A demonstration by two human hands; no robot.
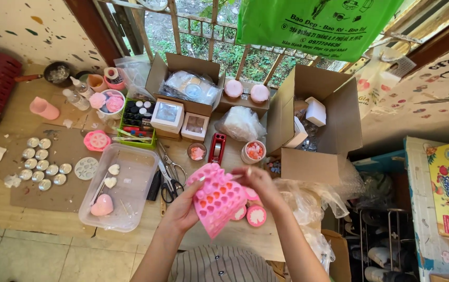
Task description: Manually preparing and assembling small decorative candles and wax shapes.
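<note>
Left hand [185, 206] grips pink heart mould [219, 201] from below, held above the desk's [67, 201] near edge, right hand [258, 180] pinching its top corner; unmoulding step apparently underway, next move likely needs flexing cavities gently

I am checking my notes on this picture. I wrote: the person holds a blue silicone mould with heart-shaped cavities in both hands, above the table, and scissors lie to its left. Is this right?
Not quite: the silicone mould is pink, not blue, as the head view shows. The rest stands: the left hand and right hand both hold it above the table, its cavities are heart-shaped, and the scissors lie to its left.
</note>
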